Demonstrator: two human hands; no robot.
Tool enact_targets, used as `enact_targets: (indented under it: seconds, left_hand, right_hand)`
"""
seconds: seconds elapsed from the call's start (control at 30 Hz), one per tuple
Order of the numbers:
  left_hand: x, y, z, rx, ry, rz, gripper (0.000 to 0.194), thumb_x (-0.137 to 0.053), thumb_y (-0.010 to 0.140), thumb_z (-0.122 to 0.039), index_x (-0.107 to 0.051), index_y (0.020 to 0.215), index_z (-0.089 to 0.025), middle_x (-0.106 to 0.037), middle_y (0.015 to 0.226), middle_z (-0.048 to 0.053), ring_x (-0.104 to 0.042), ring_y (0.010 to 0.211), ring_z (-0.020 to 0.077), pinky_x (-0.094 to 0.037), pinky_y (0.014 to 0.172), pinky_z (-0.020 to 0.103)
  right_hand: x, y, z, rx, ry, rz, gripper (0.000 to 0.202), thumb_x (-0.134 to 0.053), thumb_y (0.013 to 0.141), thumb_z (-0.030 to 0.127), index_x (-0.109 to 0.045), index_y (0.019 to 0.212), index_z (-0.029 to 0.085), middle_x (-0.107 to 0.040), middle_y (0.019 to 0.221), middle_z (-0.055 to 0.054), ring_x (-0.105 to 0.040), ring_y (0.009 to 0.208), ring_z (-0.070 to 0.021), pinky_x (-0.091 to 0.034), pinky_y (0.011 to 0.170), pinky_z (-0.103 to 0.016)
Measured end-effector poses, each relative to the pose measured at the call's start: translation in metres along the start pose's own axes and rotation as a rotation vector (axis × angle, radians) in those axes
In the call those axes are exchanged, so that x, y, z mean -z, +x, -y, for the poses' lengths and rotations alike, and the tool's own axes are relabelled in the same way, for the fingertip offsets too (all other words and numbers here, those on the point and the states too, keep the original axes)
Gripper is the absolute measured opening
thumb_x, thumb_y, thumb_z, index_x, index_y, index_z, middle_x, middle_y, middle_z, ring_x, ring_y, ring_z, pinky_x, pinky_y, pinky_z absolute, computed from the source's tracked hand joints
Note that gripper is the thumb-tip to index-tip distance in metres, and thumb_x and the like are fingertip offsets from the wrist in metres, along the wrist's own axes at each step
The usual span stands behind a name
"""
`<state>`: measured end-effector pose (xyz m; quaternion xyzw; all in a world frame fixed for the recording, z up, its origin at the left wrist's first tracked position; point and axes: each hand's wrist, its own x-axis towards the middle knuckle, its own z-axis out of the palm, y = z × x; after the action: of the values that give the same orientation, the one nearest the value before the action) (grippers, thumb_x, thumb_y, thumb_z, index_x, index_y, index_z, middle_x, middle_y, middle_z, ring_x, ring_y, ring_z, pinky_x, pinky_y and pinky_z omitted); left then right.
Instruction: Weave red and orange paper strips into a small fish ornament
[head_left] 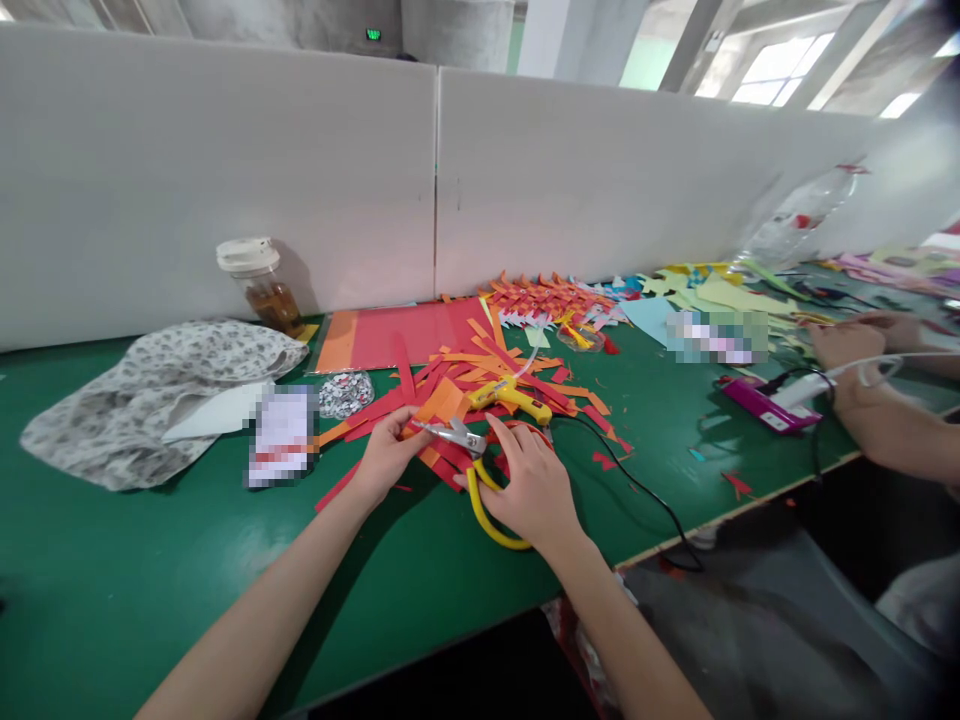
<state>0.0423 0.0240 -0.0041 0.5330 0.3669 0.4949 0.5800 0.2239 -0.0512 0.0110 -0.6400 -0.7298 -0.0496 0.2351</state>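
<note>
My right hand [536, 490] grips a pair of scissors [461, 437] by its yellow handles, the metal blades pointing left. My left hand [391, 455] is closed in a pinch on a piece of orange paper [442, 403], right by the blade tips. How far the blades are apart is too small to tell. Just beyond both hands, a yellow hot glue gun [510, 398] lies on a loose heap of red and orange paper strips [420, 385]. Behind the heap are red and orange paper sheets [412, 335].
A green table [150, 580] runs along a white partition [337, 180]. At left are a patterned cloth [172, 380] and a lidded cup [262, 290]. A black cord [645, 475] trails right. Another person's hands [862, 350] work at right near a purple box [772, 405].
</note>
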Motion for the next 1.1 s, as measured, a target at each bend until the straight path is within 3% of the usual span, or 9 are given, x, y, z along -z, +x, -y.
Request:
enact_targets:
  seconds: [0.3,0.53,0.83,1.1]
  left_hand:
    - [-0.0037,-0.0025,0.0023,-0.035,0.062,0.029,0.021,-0.07,0.066,-0.026,-0.059,0.081,-0.017,-0.063,0.077,-0.001,-0.059,0.071,0.0124,-0.045,0.067,0.022]
    - [-0.0069,-0.005,0.0018,-0.074,0.067,-0.021,0.03,-0.069,0.063,-0.021,-0.054,0.089,-0.019,-0.061,0.078,-0.002,-0.056,0.069,0.0106,-0.044,0.064,0.021]
    - [-0.0063,-0.0059,-0.0023,-0.048,0.097,0.01,0.026,-0.069,0.061,-0.02,-0.053,0.081,-0.018,-0.055,0.069,-0.004,-0.05,0.06,0.0078,-0.038,0.056,0.018]
    - [-0.0097,-0.0055,-0.0025,-0.021,-0.003,0.021,0.029,-0.073,0.057,-0.024,-0.054,0.078,-0.017,-0.056,0.067,-0.004,-0.052,0.06,0.0087,-0.041,0.057,0.019]
  right_hand:
    - [-0.0028,-0.0069,-0.0031,0.009,0.059,-0.017,0.066,-0.055,0.076,0.044,-0.04,0.133,0.016,-0.056,0.101,-0.011,-0.053,0.095,-0.0268,-0.044,0.081,-0.038]
    - [-0.0024,-0.0074,-0.0025,0.02,0.048,-0.024,0.067,-0.055,0.076,0.044,-0.038,0.135,0.018,-0.055,0.098,-0.01,-0.053,0.093,-0.0265,-0.045,0.08,-0.037]
    - [-0.0011,-0.0073,-0.0018,0.046,0.01,-0.028,0.067,-0.054,0.076,0.047,-0.039,0.135,0.016,-0.054,0.096,-0.01,-0.052,0.092,-0.0269,-0.045,0.079,-0.039]
    - [-0.001,-0.0073,-0.003,0.066,0.06,-0.04,0.067,-0.055,0.076,0.045,-0.039,0.134,0.017,-0.054,0.096,-0.01,-0.052,0.092,-0.0262,-0.045,0.081,-0.039]
